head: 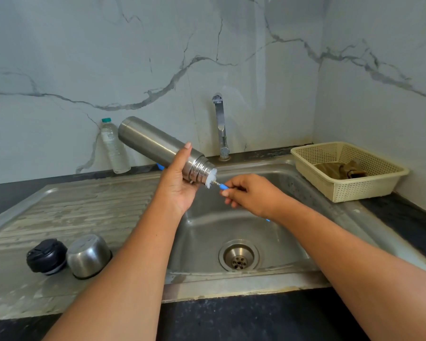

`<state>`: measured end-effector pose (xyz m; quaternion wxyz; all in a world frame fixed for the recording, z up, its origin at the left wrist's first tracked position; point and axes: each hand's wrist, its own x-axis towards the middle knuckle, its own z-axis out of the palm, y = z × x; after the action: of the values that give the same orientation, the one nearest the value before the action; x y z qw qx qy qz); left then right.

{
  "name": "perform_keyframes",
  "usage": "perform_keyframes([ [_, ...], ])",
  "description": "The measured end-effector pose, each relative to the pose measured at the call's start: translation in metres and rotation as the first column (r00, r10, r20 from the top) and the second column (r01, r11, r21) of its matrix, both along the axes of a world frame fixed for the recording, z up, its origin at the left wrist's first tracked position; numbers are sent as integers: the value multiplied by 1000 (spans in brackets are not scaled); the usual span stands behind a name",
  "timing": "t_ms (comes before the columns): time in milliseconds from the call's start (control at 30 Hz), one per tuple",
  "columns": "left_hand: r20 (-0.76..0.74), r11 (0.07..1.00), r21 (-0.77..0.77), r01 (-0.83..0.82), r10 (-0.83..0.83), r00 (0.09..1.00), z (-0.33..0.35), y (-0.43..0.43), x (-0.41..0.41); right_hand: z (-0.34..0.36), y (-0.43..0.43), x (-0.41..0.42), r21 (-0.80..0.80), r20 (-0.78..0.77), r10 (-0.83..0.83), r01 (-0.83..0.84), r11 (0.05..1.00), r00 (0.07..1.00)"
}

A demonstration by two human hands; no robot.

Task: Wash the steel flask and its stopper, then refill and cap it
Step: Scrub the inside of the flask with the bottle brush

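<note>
1. Two hands are busy above the sink [276, 232]: the left hand [180, 185] has its grip clamped around the neck end of the steel flask [153, 141], and the right hand [251, 195] has its fingers pinched together on the blue handle of a bottle brush [213, 178].
2. The flask is held in the air over the left edge of the basin, tilted, with its base up toward the wall and its open mouth down toward the right hand.
3. White bristles of the brush show just at the mouth, so I judge that the inside of the flask is being scrubbed now. If the brush goes in or comes out, I cannot tell.
4. The black stopper [46, 256] stands on the draining board at the left, and the steel cup lid [88, 255] sits upside down just beside it, touching or almost touching. Both are well apart from the flask. Whether they are already washed, the picture does not show.
5. The tap [220, 126] gives no water that I can see, and I see no foam in the basin.
6. By my judgement the task is in its early part: rinsing of the flask, perhaps washing of the stopper, refilling and capping are all left.
7. A plastic water bottle [113, 146] stands on the tabletop by the wall, behind the flask; it may serve for refilling, but this is only a guess.
</note>
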<state>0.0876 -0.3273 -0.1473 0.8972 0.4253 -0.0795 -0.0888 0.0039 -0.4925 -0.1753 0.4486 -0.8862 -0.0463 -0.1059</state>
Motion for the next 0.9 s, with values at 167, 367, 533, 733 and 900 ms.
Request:
perform_keyframes([
  [167, -10, 996, -92, 5, -6, 1000, 1, 3, 1, 0, 1, 0, 64, -16, -48, 49, 997, 999],
  [367, 47, 999, 42, -28, 26, 999, 0, 0, 1, 1, -4, -1, 40, -19, -182, 183, 982, 983],
  [533, 35, 992, 76, -98, 95, 995, -1, -1, 2, 3, -5, -2, 40, 0, -210, 210, 977, 978],
  [733, 5, 997, 11, -76, 76, 997, -3, 5, 4, 5, 7, -7, 169, -211, 53, -17, 985, 976],
  [900, -13, 1000, 10, -26, 26, 1000, -6, 7, 9, 7, 6, -12, 439, -429, 326, -121, 890, 843],
])
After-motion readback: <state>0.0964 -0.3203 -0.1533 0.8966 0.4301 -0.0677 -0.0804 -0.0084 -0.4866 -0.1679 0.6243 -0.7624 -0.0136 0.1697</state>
